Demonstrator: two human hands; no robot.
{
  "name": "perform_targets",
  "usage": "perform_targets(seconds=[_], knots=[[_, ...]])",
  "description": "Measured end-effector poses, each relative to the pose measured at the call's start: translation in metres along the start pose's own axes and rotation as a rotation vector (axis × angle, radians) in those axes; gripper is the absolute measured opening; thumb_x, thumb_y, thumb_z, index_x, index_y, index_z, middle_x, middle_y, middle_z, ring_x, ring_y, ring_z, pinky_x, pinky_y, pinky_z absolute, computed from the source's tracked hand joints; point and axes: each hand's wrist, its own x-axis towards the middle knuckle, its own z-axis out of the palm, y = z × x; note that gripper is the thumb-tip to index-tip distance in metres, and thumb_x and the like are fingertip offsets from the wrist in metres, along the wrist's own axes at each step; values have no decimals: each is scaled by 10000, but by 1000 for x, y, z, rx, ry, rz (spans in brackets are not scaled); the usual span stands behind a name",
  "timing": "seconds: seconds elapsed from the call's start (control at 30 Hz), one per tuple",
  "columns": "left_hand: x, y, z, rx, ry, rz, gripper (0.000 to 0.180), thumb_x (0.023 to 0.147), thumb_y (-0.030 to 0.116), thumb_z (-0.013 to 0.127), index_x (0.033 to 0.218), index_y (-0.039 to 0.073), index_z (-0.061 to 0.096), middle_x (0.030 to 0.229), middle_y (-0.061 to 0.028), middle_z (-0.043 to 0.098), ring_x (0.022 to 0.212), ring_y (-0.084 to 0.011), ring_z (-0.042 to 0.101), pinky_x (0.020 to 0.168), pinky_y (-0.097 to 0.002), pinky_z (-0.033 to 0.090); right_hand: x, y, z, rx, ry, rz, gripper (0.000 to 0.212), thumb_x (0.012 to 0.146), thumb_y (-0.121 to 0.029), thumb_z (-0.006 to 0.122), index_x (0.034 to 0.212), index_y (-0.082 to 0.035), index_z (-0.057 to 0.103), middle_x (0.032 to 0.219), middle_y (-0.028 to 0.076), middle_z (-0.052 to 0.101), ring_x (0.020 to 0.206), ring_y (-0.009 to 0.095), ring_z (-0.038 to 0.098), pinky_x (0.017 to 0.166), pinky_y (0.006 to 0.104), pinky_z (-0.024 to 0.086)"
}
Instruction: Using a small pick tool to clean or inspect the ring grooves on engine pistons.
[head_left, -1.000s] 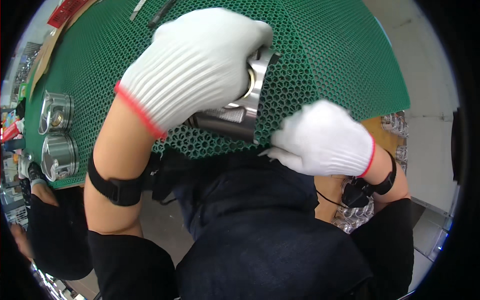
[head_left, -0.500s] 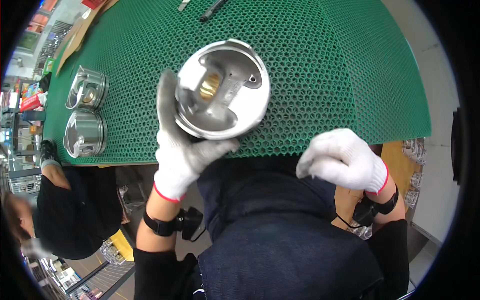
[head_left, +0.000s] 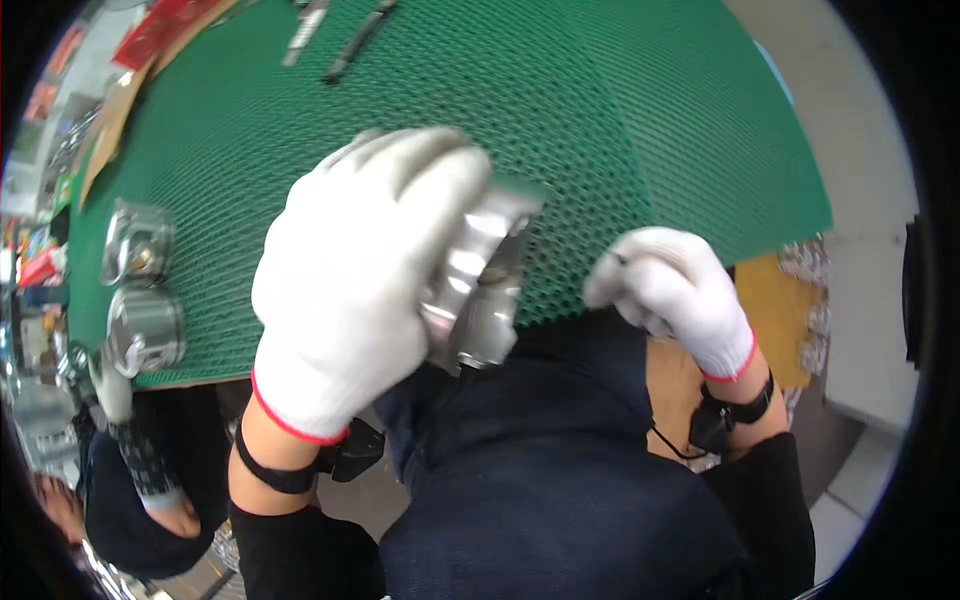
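Observation:
In a white knit glove with a red cuff, my left hand [head_left: 350, 270] grips a shiny metal piston [head_left: 482, 280] above the green mat. The piston is tilted on its side, its skirt and open end toward the right; my hand covers most of the rest. My right hand [head_left: 665, 290], gloved alike, hovers over the mat's near edge, apart from the piston. Its fingers are curled closed, and whatever may be inside them is hidden. Two more pistons stand at the mat's left side: the farther one [head_left: 140, 243] and the nearer one [head_left: 146, 328].
A green honeycomb mat [head_left: 600, 120] covers the table. Toward the far side lie a dark pen-like tool [head_left: 358, 42] and a light, narrow tool [head_left: 305, 32]. Cardboard [head_left: 115, 145] edges the far left. Another person's gloved hand [head_left: 112, 388] is at the table's left corner.
My left hand has turned the piston from open end up to its side, the back of the glove now upward. My right hand stays curled. The view has shifted; the co-worker's hand now shows.

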Motion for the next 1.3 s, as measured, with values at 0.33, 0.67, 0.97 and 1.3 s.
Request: perform_targets(seconds=[0.33, 0.67, 0.97, 1.3], knots=[[19, 26, 9, 133, -46, -20, 380, 745, 174, 670, 1109, 78, 619, 1122, -112, 651, 1057, -342, 613, 925, -425, 480, 28, 1, 22, -119, 143, -200, 269, 906, -258, 571, 933, -21, 694, 731, 102, 657, 648, 205, 637, 620, 308, 505], [78, 4, 22, 220, -412, -74, 315, 798, 174, 624, 1106, 119, 658, 973, -128, 676, 923, -345, 656, 797, -430, 539, 23, 0, 10, -1000, 49, -576, 211, 834, -259, 664, 745, -68, 650, 651, 89, 615, 581, 267, 639, 535, 354, 516], [-4, -42, 8, -390, 33, -295, 439, 804, 301, 665, 1188, 92, 630, 1080, -119, 684, 976, -308, 670, 870, -374, 543, 80, 11, -27, -1123, 454, -316, 419, 914, -164, 555, 1325, -239, 523, 1166, 96, 624, 916, 309, 662, 784, 380, 556], [-234, -159, -41, -544, 599, -1232, 490, 924, 203, 599, 1340, -27, 482, 1210, -120, 602, 1094, -199, 542, 975, -352, 431, -5, 46, -57, -844, 284, -600, 250, 835, -87, 618, 1078, -88, 674, 1067, 112, 684, 973, 294, 656, 855, 393, 525]])
